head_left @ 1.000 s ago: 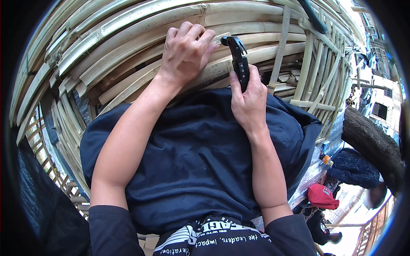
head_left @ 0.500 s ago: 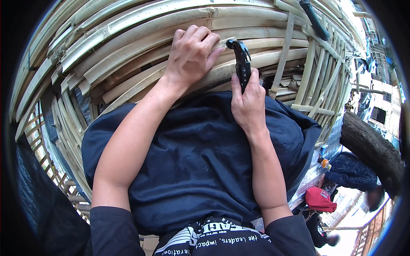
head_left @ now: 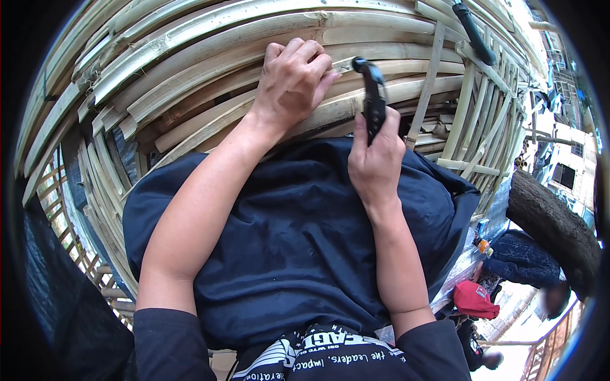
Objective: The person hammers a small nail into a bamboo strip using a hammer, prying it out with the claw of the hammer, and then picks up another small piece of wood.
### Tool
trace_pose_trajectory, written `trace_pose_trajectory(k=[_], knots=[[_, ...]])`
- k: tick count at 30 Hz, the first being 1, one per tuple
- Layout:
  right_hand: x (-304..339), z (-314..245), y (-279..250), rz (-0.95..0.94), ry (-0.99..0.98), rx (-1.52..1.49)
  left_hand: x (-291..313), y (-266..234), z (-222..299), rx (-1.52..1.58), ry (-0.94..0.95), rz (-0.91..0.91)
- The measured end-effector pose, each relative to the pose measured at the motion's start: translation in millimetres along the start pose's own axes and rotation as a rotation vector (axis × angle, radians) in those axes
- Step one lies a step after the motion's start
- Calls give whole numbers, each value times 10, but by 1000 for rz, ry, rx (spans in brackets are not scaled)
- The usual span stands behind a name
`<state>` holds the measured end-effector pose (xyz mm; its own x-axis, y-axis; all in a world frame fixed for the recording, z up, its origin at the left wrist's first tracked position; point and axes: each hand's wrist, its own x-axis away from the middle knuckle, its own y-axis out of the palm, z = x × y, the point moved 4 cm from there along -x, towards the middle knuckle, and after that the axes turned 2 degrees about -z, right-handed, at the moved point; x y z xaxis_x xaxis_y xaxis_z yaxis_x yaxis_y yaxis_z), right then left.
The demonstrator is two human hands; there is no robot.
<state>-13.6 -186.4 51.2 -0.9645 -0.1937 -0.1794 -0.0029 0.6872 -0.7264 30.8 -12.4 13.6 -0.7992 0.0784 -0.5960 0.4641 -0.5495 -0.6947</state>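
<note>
My left hand (head_left: pixel 289 89) rests knuckles up on long split bamboo strips (head_left: pixel 381 35), fingers curled and thumb pressed toward the index finger. Whatever it pinches is hidden or too small to name. Just right of it, my right hand (head_left: pixel 377 159) is wrapped round a black hammer (head_left: pixel 373 95), a compact tool slightly blurred by motion. The hammer's round head points toward my left fingertips, a short gap apart. Below both hands, dark blue cloth (head_left: pixel 286 241) covers my lap.
A black curved handle or tube (head_left: pixel 473 32) lies on the bamboo at upper right. Crossed bamboo slats (head_left: pixel 476 120) form a lattice on the right. Beyond are a thick trunk (head_left: pixel 549 219), a red bag (head_left: pixel 475 300) and a person in dark patterned clothing (head_left: pixel 524 257).
My right hand and the hammer have shifted a little right and down, away from my left hand. My left hand keeps its place on the bamboo.
</note>
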Motion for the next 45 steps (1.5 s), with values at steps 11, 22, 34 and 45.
trace_pose_trajectory(k=[11, 22, 34, 45], knots=[[80, 49, 78, -16, -59, 69, 37, -6, -41, -2, 1, 4], [241, 77, -60, 280, -256, -32, 22, 8, -17, 13, -1, -21], [117, 156, 137, 118, -193, 107, 5, -25, -71, 22, 15, 4], [111, 208, 66, 147, -62, 5, 36, 1, -45, 20, 2, -12]])
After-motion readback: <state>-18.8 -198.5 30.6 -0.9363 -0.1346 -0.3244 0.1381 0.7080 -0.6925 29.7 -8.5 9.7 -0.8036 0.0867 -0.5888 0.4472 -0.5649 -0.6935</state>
